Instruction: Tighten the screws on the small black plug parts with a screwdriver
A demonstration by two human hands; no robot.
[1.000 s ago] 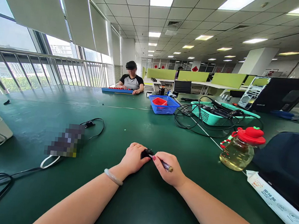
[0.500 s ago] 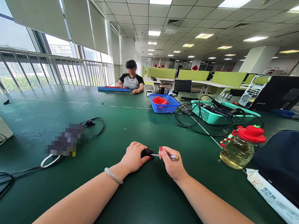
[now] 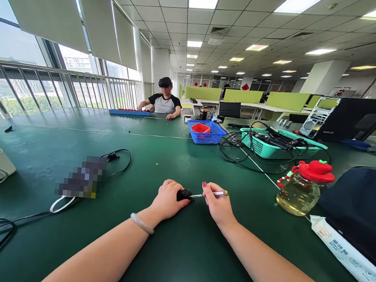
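My left hand (image 3: 167, 199), a pale bangle on its wrist, is closed round a small black object (image 3: 184, 195) on the green table. Its thumb presses the near side, and what the object is cannot be made out. In my right hand (image 3: 217, 204) is a slim screwdriver (image 3: 220, 193) with a thin metal shaft and a gold-coloured end, pinched between thumb and fingers. The shaft points left, and its tip meets the right side of the black object. Fingers hide part of the handle.
A blue basket (image 3: 205, 136) holds a red container. Beside it, cables spill from a green basket (image 3: 263, 150). Right: a red-lidded bottle (image 3: 299, 194), a dark bag (image 3: 361, 206) and a white packet (image 3: 346, 251). Left: a blurred object (image 3: 83, 177) and cables. Opposite sits a person (image 3: 165, 101) by a blue tray (image 3: 129, 112).
The screwdriver is tilted more, its gold end higher and slightly to the right. My left hand keeps its hold on the black object. Across the table, the blue tray has shifted left.
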